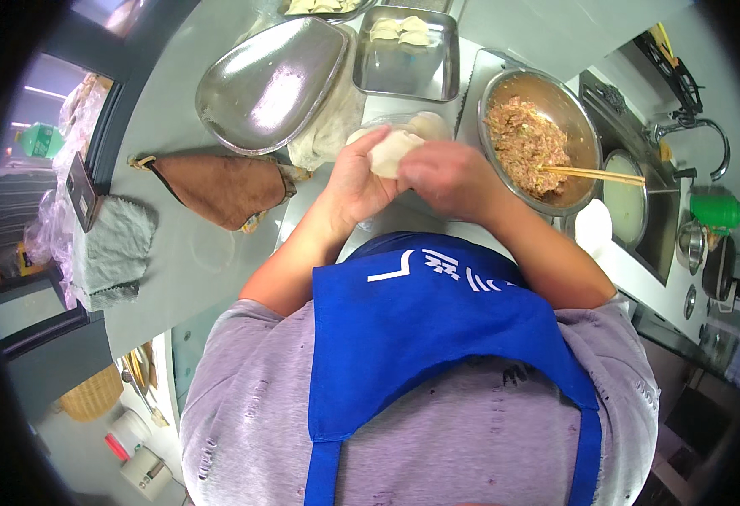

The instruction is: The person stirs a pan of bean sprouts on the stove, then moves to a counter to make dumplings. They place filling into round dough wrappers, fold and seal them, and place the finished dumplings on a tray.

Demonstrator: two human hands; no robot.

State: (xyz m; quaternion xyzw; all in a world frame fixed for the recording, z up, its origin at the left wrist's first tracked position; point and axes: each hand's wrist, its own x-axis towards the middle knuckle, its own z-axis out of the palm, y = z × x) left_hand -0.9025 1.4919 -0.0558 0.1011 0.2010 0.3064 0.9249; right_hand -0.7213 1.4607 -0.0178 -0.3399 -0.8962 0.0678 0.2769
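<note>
A round white dough wrapper (392,154) rests in my left hand (358,178), thumb over its left side. At the wrapper's right edge are the fingers of my right hand (449,177), curled and blurred by motion. Whether filling lies inside the dough cannot be seen. Just beyond my hands, more round dough wrappers (432,124) lie in clear plastic, partly covered by the right hand. To the right, a steel bowl (575,104) holds minced filling (525,145), with chopsticks (598,173) stuck in it. Several folded dumplings (401,30) lie in a steel tray (406,73) ahead.
A large metal scoop-shaped pan (272,82) sits on a pale cloth (326,129) at left. Nearer are a brown cloth (224,186) and a grey towel (117,240). Another tray of dumplings (322,6) stands at the top. A sink with a faucet (721,136) is at right.
</note>
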